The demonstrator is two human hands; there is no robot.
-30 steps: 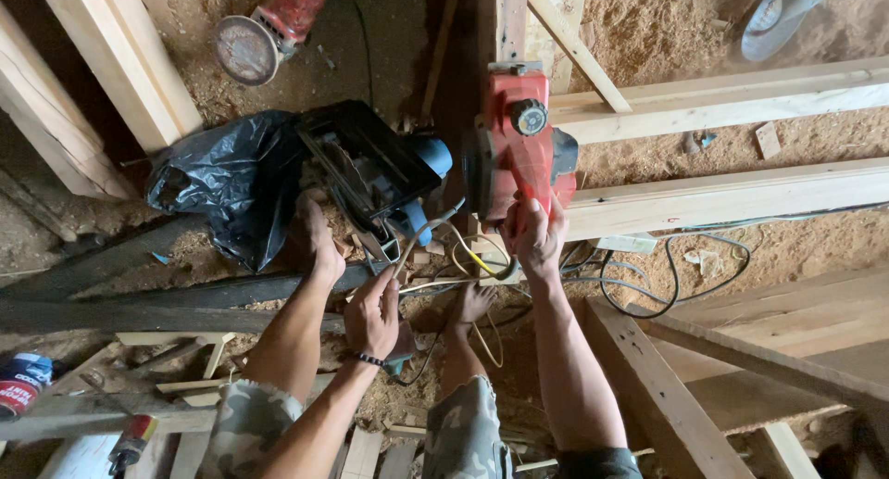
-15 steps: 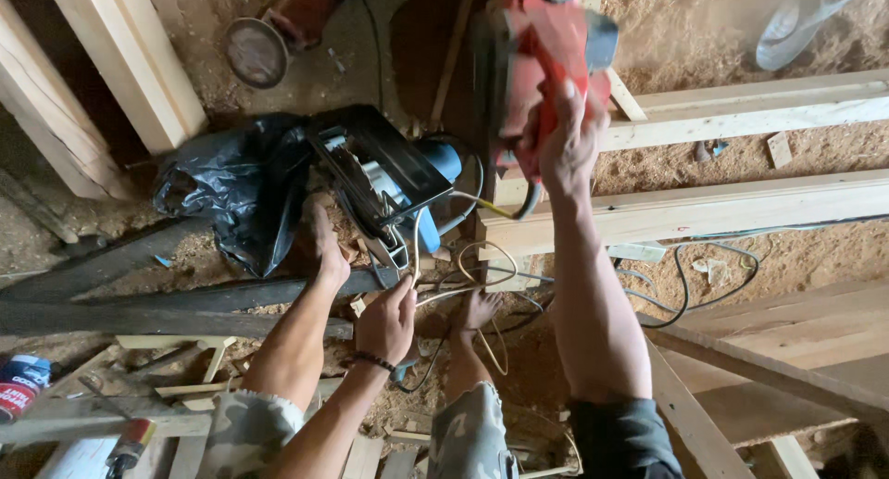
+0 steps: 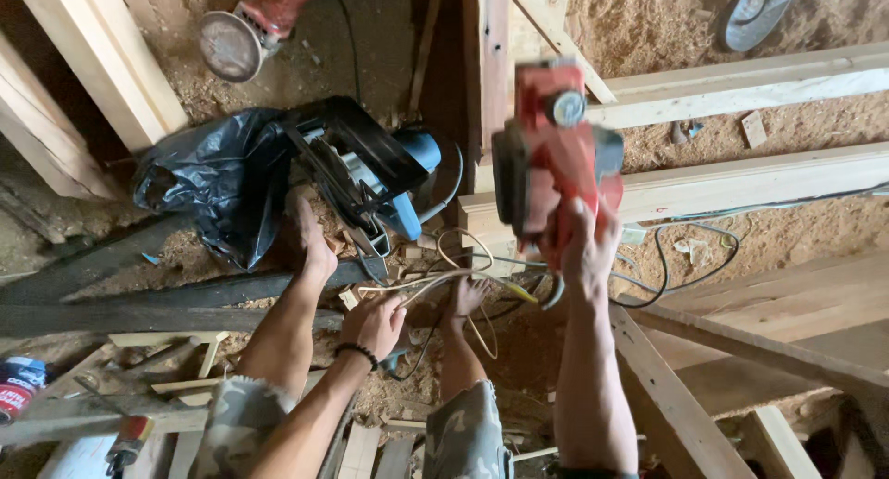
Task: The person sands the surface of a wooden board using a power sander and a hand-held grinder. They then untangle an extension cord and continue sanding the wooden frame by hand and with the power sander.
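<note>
We hold the red electric planer (image 3: 554,155) in our right hand (image 3: 583,247), fingers wrapped tight round its rear handle; the tool is lifted clear, above the near end of a pale timber beam (image 3: 741,182) that runs to the right edge of the sawdust floor (image 3: 815,127). Its cord (image 3: 444,280) trails down left to our left hand (image 3: 372,323), whose fingers are closed on the pale cable. Just beyond that hand our bare left foot (image 3: 313,238) rests against a black and blue circular saw (image 3: 370,173) lying on its side, with a black plastic bag (image 3: 213,192) touching it on the left. Our right foot (image 3: 468,298) stands among the loose cable loops. An angle grinder (image 3: 245,30) lies near the floor's far left edge. A spray can (image 3: 18,386) sits at the near left corner.
</note>
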